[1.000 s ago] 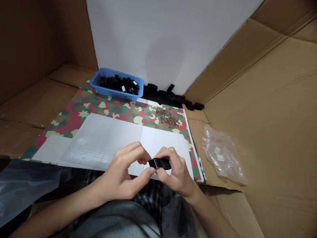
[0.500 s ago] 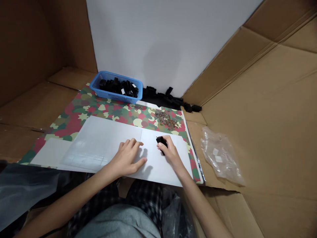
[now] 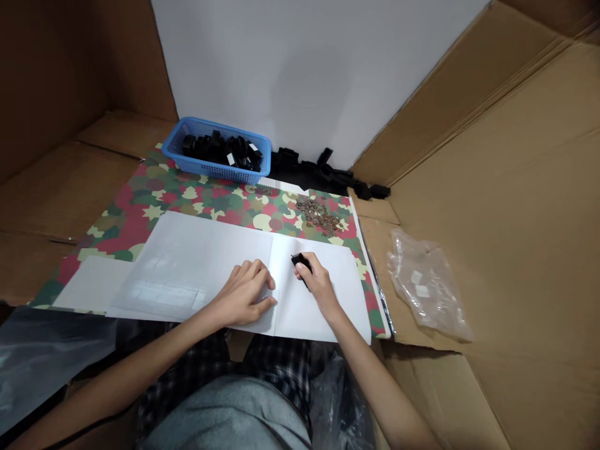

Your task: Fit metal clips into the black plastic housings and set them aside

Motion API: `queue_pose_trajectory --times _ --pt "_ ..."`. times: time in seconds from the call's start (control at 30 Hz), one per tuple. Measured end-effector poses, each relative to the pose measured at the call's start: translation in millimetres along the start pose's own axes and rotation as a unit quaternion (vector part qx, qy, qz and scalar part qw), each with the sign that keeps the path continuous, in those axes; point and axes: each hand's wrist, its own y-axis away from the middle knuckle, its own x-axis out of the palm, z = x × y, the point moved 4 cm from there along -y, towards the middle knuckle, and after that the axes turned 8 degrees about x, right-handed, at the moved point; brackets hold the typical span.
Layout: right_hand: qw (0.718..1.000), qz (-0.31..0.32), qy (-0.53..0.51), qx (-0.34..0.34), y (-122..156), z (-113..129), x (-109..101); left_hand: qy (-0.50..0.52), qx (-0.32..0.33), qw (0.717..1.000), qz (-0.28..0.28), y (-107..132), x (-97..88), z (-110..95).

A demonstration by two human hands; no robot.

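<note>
My right hand (image 3: pixel 316 281) is closed around a small black plastic part (image 3: pixel 300 260), held just above the right half of a white sheet (image 3: pixel 337 300). A thin point sticks out from the part's upper left end; the palm and fingers hide its lower end. To the left, my left hand (image 3: pixel 248 294) rests on the white paper beside a fold or edge line. Its fingers are bent, with a gap between thumb and forefinger, and nothing shows in it. Beyond the sheet lies a loose pile of tiny metal pieces (image 3: pixel 319 215).
A blue basket (image 3: pixel 210 170) of black parts stands at the back left on a camouflage-patterned board (image 3: pixel 126 219). More black parts (image 3: pixel 328 170) lie along the back wall. A clear plastic bag (image 3: pixel 429 294) lies on the right, near the cardboard side wall (image 3: pixel 515 219).
The view has shifted slightly. My left fingers have drawn in and bent more, near the fold line. My right hand still grips the black plastic part, now tilted a little differently.
</note>
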Motion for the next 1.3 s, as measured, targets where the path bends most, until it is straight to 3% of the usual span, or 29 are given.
queue_pose_trajectory --times 0.37,0.6,0.7,0.77,0.83,1.0,1.1,1.3 --pt "0.999 0.001 -0.038 0.017 1 -1 0 0.050 0.009 0.999 -0.019 0 -0.7 0" --pt "0.995 -0.019 -0.087 0.053 2 -2 -4 0.221 0.007 0.968 -0.122 4 -24.6 10" --pt "0.982 -0.045 -0.173 0.060 7 9 -3 0.333 -0.029 0.920 -0.205 9 -41.1 4" --pt "0.964 -0.037 -0.256 0.054 15 23 5 0.425 -0.044 0.868 -0.252 12 -44.6 -8" --pt "0.947 -0.017 -0.317 0.057 26 38 18 0.471 -0.029 0.837 -0.276 13 -42.7 -27" --pt "0.915 -0.051 -0.391 0.087 51 65 46 0.393 0.005 0.839 -0.376 21 -36.2 -59" --pt "0.902 -0.053 -0.421 0.085 54 72 55 0.345 0.002 0.839 -0.421 26 -36.6 -63" --pt "0.899 -0.060 -0.431 0.054 52 77 60 0.320 0.002 0.835 -0.447 27 -42.3 -63"
